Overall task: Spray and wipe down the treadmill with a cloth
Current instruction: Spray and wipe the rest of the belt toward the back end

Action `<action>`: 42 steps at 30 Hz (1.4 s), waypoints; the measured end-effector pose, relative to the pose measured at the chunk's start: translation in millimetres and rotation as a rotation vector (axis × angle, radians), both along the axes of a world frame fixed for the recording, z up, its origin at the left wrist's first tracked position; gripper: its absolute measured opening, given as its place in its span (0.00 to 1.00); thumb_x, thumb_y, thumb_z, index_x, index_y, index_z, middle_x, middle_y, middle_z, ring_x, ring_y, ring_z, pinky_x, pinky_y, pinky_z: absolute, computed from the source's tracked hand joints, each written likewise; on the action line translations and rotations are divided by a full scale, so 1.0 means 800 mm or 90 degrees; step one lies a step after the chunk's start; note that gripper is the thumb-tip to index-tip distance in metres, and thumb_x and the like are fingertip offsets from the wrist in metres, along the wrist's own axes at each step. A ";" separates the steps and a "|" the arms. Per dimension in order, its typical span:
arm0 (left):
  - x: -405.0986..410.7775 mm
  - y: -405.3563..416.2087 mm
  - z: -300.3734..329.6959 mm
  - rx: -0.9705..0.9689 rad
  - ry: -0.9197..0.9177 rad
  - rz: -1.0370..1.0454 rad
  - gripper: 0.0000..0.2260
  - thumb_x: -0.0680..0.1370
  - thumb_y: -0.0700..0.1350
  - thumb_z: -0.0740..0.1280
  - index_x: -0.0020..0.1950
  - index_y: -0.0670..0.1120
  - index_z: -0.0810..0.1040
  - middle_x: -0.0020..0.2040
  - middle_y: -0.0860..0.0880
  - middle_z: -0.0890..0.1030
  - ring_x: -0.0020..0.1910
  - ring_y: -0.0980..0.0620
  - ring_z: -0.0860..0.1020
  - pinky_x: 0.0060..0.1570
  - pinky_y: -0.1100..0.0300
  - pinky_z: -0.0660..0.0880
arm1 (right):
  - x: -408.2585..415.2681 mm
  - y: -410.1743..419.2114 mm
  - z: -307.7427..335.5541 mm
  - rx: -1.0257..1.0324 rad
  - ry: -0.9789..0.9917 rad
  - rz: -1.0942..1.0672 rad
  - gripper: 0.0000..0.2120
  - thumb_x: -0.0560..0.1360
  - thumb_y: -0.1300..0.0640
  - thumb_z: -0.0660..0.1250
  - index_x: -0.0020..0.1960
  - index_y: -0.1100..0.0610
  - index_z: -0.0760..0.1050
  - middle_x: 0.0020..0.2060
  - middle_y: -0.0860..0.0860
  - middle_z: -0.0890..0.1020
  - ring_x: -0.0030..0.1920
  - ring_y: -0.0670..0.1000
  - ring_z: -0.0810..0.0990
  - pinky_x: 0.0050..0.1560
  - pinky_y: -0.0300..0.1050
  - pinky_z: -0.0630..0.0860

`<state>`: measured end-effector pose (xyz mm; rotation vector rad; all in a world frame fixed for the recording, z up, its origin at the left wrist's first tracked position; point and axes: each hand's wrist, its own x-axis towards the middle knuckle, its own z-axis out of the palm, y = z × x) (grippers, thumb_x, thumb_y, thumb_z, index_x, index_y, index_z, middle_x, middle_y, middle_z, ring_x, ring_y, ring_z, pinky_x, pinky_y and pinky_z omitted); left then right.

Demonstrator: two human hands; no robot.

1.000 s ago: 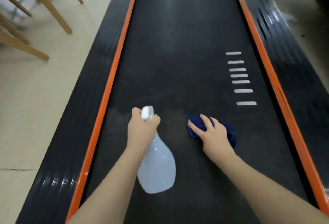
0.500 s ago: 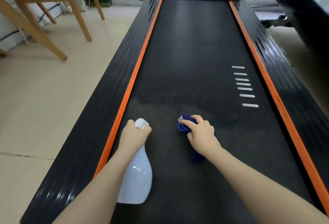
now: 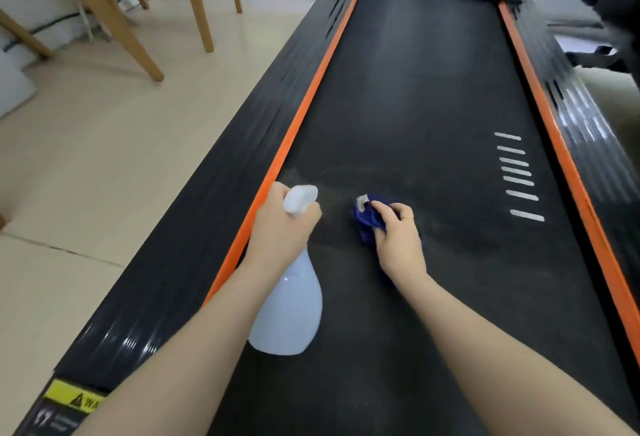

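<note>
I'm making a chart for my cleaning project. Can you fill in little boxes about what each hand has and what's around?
left hand: grips the neck of the white spray bottle
right hand: holds the blue cloth on the belt
treadmill belt: black, with a pale hazy patch near the cloth
belt marks: white dashes to the right
side rails: orange stripes along both edges
floor beside: wooden chair legs

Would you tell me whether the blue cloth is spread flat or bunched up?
Bunched up: the cloth sits crumpled under the right hand.
</note>
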<state>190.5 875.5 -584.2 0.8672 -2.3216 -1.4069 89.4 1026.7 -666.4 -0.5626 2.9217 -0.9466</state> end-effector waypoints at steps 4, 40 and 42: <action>0.013 -0.029 0.008 -0.022 0.036 0.076 0.09 0.76 0.43 0.65 0.50 0.41 0.68 0.40 0.50 0.73 0.37 0.54 0.72 0.35 0.60 0.68 | 0.025 -0.047 -0.024 0.098 0.066 0.298 0.21 0.78 0.62 0.60 0.70 0.51 0.69 0.71 0.56 0.64 0.71 0.57 0.62 0.70 0.45 0.57; 0.015 -0.076 -0.025 -0.048 0.141 0.016 0.10 0.72 0.39 0.69 0.42 0.49 0.68 0.33 0.70 0.74 0.35 0.68 0.74 0.33 0.75 0.68 | -0.022 -0.127 -0.061 0.034 0.188 0.536 0.15 0.71 0.62 0.63 0.55 0.56 0.81 0.53 0.60 0.79 0.52 0.62 0.78 0.53 0.52 0.75; 0.019 -0.078 -0.025 -0.043 0.145 0.022 0.08 0.72 0.41 0.69 0.44 0.47 0.69 0.33 0.70 0.74 0.35 0.68 0.74 0.33 0.75 0.68 | -0.045 -0.137 -0.051 0.059 0.212 0.526 0.17 0.70 0.65 0.63 0.56 0.55 0.81 0.52 0.60 0.79 0.52 0.63 0.78 0.52 0.53 0.75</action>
